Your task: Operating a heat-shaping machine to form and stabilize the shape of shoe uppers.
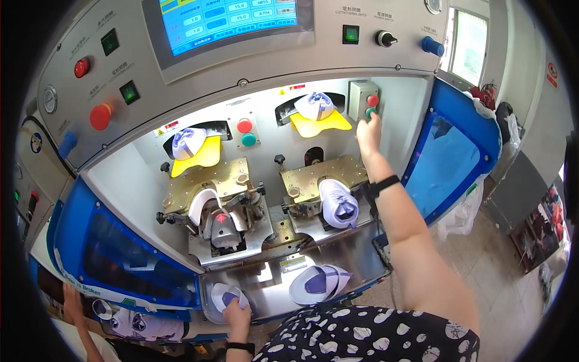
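Right fingers: our right hand (368,134) is raised to the small grey control box (364,100) on the machine's back wall, fingertips at its green button (370,113), just under the red one (373,100). The fingers are loosely extended and hold nothing.
Left fingers: our left hand (236,315) is low at the front, curled over the edge of a white and purple shoe upper (225,297) lying on the steel shelf (274,280). How tightly the fingers have hold of it we cannot tell.
Beside the left hand: a second upper (318,283) lies on the same shelf, apart from the first.
Right station: a pale purple shoe (338,204) sits in the brass clamp (322,175) just below our right wrist, which wears a black band (385,186).
Left station: a white upper (202,205) sits around a metal last (222,226).
Back wall: two more uppers (189,141) rest on yellow pads (202,158), one above each station.
Above: a blue touch screen (228,18) among red and green buttons on the grey panel.
Lower left: another person's hand (71,297) reaches toward uppers stacked below the blue guard (126,256).
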A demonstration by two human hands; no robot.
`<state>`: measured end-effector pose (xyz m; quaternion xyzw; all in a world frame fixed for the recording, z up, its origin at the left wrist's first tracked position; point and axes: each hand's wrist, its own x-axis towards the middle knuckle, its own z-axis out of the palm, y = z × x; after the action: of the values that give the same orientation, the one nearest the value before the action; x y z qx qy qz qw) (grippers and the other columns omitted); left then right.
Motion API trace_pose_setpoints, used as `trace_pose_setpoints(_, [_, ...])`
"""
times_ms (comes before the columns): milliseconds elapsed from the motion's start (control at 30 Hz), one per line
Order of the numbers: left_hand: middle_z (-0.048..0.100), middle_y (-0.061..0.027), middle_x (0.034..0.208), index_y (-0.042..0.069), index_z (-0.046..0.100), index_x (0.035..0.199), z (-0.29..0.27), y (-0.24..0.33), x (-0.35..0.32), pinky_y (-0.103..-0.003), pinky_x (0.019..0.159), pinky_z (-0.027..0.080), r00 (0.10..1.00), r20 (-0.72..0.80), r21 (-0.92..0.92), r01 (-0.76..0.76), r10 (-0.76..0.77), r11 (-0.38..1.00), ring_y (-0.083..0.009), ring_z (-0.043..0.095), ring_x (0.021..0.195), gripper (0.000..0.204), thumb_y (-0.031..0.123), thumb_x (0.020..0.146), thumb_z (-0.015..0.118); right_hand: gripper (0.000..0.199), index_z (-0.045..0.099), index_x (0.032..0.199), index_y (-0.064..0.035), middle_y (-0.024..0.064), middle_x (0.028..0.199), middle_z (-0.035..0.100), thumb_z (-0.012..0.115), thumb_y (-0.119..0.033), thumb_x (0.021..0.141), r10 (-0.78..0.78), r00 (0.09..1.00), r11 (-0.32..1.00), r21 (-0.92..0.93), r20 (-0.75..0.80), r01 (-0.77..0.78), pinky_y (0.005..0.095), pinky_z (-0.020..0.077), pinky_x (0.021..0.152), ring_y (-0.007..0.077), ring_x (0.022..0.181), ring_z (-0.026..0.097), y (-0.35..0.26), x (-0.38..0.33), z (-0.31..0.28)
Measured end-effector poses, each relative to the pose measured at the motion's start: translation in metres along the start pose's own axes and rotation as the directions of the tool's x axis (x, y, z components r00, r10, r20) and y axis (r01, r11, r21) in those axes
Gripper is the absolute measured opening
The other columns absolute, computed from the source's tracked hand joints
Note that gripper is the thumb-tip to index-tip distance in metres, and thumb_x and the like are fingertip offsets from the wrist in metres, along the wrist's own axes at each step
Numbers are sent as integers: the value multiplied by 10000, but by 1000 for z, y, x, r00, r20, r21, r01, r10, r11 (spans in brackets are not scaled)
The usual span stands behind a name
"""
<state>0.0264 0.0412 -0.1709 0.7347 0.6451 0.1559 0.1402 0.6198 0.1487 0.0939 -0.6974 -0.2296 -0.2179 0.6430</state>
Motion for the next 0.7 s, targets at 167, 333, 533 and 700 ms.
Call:
trace_pose_setpoints(167, [641,-98,987,22,526,1085,-31,7,2,-326,726,554,908,396,-885,417,-138,207,-201,644,876,360,-81,740,540,564,436,1308,-4,296,1280,506,501,-83,753,228,809,970,-198,542,-140,412,358,1053,401,1238,470,16,-9,-2])
trace_pose_setpoints(333, [577,-204,1089,-41,549,1081,-47,17,1,-598,905,466,808,579,-699,422,-111,-577,-398,553,1058,494,88,609,487,393,529,1095,72,325,1010,621,478,-183,800,-35,927,956,-258,374,140,523,469,843,457,977,606,9,18,-17])
trace_pose_setpoints(533, [572,-196,1115,-27,544,1086,-23,6,-9,-555,870,489,792,582,-621,285,-186,-731,-395,568,1024,488,129,630,468,718,292,1375,97,325,1297,463,489,-172,740,-50,875,823,-477,481,309,473,383,1023,430,1194,478,68,50,-3])
trace_pose_setpoints(700, [540,-200,1157,-19,495,1152,-12,-18,-10,-532,839,501,761,615,-589,270,-206,-761,-381,547,1038,532,144,648,447,726,291,1403,71,284,1250,506,509,-236,783,219,794,806,-564,567,181,363,486,889,305,1090,594,61,63,-5])
